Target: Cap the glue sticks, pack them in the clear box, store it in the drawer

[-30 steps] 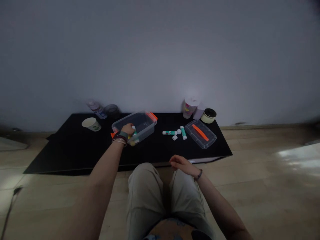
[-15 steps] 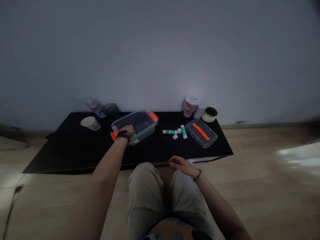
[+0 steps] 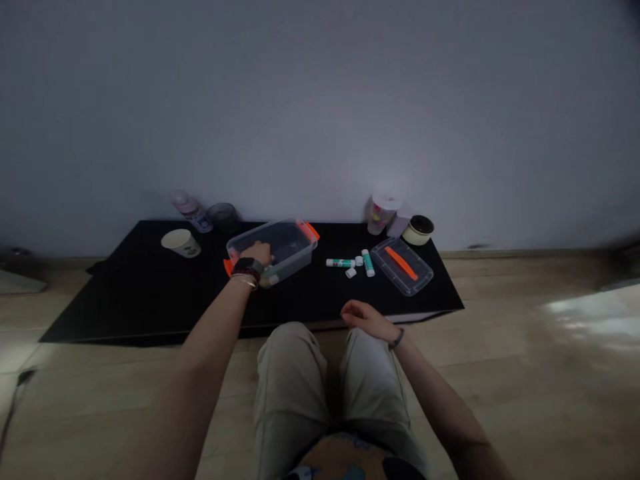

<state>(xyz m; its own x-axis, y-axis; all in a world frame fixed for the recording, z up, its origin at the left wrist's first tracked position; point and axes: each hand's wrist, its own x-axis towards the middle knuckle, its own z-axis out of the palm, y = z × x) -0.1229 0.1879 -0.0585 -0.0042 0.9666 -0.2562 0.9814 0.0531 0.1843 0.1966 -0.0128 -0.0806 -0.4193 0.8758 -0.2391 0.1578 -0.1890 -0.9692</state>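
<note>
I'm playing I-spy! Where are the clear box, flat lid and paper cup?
Clear box [image 3: 294,266]: head view, near wall.
Flat lid [image 3: 401,263]: head view, orange handle.
Paper cup [image 3: 189,247]: head view, outer side.

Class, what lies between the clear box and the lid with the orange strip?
The head view shows two green-and-white tubes and two white caps on the tabletop.

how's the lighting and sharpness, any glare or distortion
Head view: dim, with bright glare on the floor at right; head view: the bottle leans outward, likely wide-angle distortion; head view: soft detail, contents of the clear box by the left hand unclear.
</note>
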